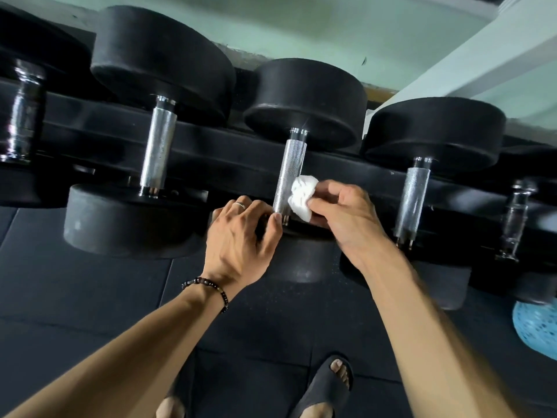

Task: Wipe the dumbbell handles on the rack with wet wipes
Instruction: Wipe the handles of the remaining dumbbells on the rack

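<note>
left hand [241,236] curled, right hand [343,212] pinching

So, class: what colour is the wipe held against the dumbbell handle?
White; the wipe shows clearly in the head view, held by the right hand against the silver handle.
</note>
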Tool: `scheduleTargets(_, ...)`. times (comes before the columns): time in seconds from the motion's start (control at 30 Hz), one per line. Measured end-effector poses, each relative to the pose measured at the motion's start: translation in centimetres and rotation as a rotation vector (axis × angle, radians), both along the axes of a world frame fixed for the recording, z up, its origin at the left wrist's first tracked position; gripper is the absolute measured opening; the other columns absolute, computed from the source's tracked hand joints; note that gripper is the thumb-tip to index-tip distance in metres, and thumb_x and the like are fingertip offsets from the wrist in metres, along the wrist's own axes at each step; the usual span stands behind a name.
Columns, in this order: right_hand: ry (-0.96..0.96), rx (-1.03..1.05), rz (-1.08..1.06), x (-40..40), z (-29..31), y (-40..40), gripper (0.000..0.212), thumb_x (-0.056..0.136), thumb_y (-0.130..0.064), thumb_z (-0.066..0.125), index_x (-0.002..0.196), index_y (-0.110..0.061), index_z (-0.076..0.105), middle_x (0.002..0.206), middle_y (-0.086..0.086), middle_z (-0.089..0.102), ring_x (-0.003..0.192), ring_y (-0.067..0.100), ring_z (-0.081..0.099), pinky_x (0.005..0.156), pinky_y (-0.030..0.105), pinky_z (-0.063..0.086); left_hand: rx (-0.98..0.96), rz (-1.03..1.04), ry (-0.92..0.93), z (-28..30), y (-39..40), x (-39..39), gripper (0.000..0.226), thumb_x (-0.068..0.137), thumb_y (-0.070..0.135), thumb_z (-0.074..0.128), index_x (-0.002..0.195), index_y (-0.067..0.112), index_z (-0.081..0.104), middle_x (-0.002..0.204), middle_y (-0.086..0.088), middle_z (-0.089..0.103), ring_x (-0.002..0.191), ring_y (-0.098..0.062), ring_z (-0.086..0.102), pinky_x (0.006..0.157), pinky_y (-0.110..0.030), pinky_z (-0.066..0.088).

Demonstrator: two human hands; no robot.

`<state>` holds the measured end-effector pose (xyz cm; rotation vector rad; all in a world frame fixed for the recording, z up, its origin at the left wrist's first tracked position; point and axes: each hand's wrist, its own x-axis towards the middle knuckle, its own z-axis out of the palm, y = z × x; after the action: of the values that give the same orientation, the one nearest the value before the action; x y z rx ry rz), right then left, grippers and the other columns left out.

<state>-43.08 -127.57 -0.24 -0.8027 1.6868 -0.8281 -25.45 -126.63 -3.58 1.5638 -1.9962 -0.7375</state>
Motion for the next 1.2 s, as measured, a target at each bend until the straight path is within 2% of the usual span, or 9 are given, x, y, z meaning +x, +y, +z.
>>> scheduleTargets(0.1, 0.017, -0.022, -0.037, 1.5, 1.8, 1.2, 0.027, 0.087, 0.001, 0.066, 0.086, -0.024, 0.076, 0.089, 0.001, 0.076, 0.086, 0.017, 0.074, 0.078, 0.032, 0.060, 0.026, -0.086, 0.114, 1.3, -0.6, 0.1, 0.041, 0.092, 0.041, 0.051, 0.127, 0.021, 0.060, 0.103, 0.004, 0.064, 0.091, -0.016, 0.063, 0.084, -0.037, 0.051)
scheduleTargets(0.17, -0.026, -0.033, -0.090, 2.3, 2.7, 1.5, 0.031, 0.085, 0.005, 0.067, 0.080, -0.025, 0.076, 0.087, 0.002, 0.077, 0.086, 0.019, 0.074, 0.078, 0.035, 0.060, 0.016, -0.159, 0.205, 2.4, -1.3, 0.3, 0.046, 0.090, 0.033, 0.064, 0.134, 0.024, 0.058, 0.106, 0.007, 0.062, 0.091, -0.009, 0.062, 0.083, -0.026, 0.051)
scheduleTargets(0.37, -0.124, -0.099, -0.367, 4.4, 2.9, 2.0, 0.015, 0.086, 0.006, 0.067, 0.087, -0.010, 0.069, 0.090, 0.010, 0.075, 0.086, 0.019, 0.074, 0.079, 0.031, 0.060, -0.063, -0.257, 0.276, 3.5, -4.1, 0.9, 0.013, 0.081, 0.008, 0.073, 0.089, 0.017, 0.078, 0.080, 0.008, 0.069, 0.071, -0.008, 0.062, 0.072, -0.027, 0.052)
scheduleTargets(0.47, 0.245, -0.148, -0.404, 4.4, 1.0, 3.0, 0.013, 0.091, -0.004, 0.063, 0.092, -0.014, 0.071, 0.094, 0.001, 0.074, 0.088, 0.003, 0.069, 0.077, 0.013, 0.052, -0.042, -0.161, 0.228, 2.3, -6.5, 0.5, 0.009, 0.081, 0.014, 0.070, 0.085, 0.010, 0.077, 0.081, -0.003, 0.075, 0.074, -0.021, 0.069, 0.071, -0.034, 0.054)
scheduleTargets(0.57, 0.506, -0.206, -0.317, 4.9, -0.5, 4.2, 0.013, 0.090, -0.007, 0.062, 0.094, -0.016, 0.072, 0.086, -0.008, 0.070, 0.076, -0.008, 0.062, 0.066, 0.004, 0.042, 0.029, -0.031, 0.225, 0.9, -9.1, -1.5, 0.008, 0.082, 0.016, 0.072, 0.079, 0.009, 0.075, 0.077, -0.005, 0.074, 0.074, -0.024, 0.069, 0.068, -0.026, 0.049)
scheduleTargets(0.7, 0.660, -0.308, -0.325, 6.1, -2.4, 4.1, 0.017, 0.084, -0.007, 0.057, 0.086, -0.014, 0.072, 0.086, -0.002, 0.070, 0.076, 0.009, 0.062, 0.067, 0.008, 0.042, 0.120, 0.184, 0.315, 0.2, -11.8, -4.4, 0.010, 0.079, 0.020, 0.078, 0.079, 0.011, 0.074, 0.080, -0.002, 0.076, 0.077, -0.014, 0.072, 0.076, -0.028, 0.055)
scheduleTargets(0.83, 0.710, -0.340, -0.389, 7.0, -3.2, 3.7, 0.026, 0.078, -0.019, 0.045, 0.076, -0.012, 0.070, 0.081, 0.002, 0.068, 0.078, 0.023, 0.060, 0.070, 0.027, 0.043, 0.011, 0.096, 0.195, -0.4, -10.4, -4.3, 0.006, 0.081, 0.013, 0.068, 0.084, 0.013, 0.073, 0.081, -0.009, 0.073, 0.078, -0.029, 0.068, 0.074, -0.037, 0.054)
scheduleTargets(0.97, 0.719, -0.364, -0.400, 6.8, -3.3, 3.8, 0.032, 0.078, -0.024, 0.041, 0.079, -0.007, 0.068, 0.081, 0.004, 0.066, 0.079, 0.024, 0.059, 0.074, 0.030, 0.045, -0.017, -0.059, 0.126, -0.6, -9.9, -3.8, 0.012, 0.085, 0.012, 0.066, 0.090, 0.011, 0.076, 0.090, -0.011, 0.065, 0.078, -0.027, 0.065, 0.076, -0.033, 0.053)
scheduleTargets(1.2, 0.726, -0.400, -0.380, 6.6, -3.8, 4.0, 0.030, 0.077, -0.022, 0.046, 0.082, -0.006, 0.070, 0.080, 0.004, 0.066, 0.076, 0.023, 0.060, 0.068, 0.031, 0.047, 0.109, 0.162, 0.181, 0.8, -10.0, -5.1, 0.011, 0.078, 0.017, 0.076, 0.074, 0.007, 0.074, 0.079, -0.011, 0.073, 0.079, -0.026, 0.068, 0.071, -0.029, 0.049)
